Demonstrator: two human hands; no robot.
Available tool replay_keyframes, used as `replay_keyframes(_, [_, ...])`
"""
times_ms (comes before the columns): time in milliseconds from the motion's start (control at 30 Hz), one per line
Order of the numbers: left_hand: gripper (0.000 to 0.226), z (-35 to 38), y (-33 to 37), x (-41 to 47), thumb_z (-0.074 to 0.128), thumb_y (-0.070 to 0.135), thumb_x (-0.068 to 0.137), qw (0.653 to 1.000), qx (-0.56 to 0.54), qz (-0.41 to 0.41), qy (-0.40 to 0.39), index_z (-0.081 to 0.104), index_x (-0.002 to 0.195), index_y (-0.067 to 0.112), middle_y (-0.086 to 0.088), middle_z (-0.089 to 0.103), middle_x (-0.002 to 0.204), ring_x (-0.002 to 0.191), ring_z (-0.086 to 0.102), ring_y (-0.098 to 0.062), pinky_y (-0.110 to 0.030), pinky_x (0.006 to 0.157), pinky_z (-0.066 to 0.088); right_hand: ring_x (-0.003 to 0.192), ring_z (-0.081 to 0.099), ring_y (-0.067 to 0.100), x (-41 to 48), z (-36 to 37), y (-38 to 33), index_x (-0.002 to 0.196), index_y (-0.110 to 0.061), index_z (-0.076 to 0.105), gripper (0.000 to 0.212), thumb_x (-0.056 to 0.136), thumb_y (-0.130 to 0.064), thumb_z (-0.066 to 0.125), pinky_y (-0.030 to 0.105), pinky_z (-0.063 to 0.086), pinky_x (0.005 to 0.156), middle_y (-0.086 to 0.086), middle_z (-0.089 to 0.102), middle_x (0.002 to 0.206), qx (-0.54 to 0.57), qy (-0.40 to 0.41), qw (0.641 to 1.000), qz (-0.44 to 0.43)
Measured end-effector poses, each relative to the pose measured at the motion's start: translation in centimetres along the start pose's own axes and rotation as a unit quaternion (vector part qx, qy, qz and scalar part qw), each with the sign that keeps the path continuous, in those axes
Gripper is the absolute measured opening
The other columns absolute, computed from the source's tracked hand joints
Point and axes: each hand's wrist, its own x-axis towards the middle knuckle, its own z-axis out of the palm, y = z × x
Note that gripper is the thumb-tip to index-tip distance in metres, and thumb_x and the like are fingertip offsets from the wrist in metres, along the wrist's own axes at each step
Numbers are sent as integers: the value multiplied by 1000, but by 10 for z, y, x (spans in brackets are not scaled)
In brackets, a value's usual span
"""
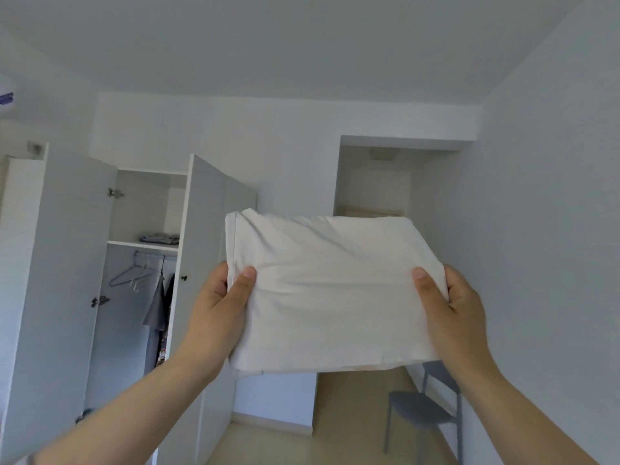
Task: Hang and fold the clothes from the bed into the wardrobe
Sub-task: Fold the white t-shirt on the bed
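The wardrobe fills the view at nine o'clock, both doors swung open. At the centre, a folded white garment is held up in the air, flat and roughly rectangular, in front of the far wall and well apart from the wardrobe. A grey chair stands on the floor at five o'clock, below the garment's right corner.

The left hand grips the garment's edge at nine o'clock, thumb pressed on the front and fingers curled behind. The right hand grips the edge at three o'clock the same way.

Inside the wardrobe, a grey shirt hangs from the rail, with another dark piece just beside it at three o'clock. Empty hangers hang at nine o'clock from the shirt. On the shelf above the rail lies a small pile of folded clothes.
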Motion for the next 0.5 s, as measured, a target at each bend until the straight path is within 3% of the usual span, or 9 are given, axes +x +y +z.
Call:
replay_keyframes(367, [15,121,-105,87,52,35,97,1000,24,8,7,66,95,40,11,73,98,91,69,-11,-34,78,52,65,56,0,97,0,164,87,-24,60,16,95,-36,56,9,42,55,-10,64,78,33,-13,999,19])
replay_keyframes(500, [13,143,-142,126,53,35,97,999,42,14,7,66,97,37,10,73,99,94,69,-15,-38,82,53,68,57,7,124,21,217,89,-19,59,20,94,-39,54,19,45,58,-6,64,79,37,-21,999,26])
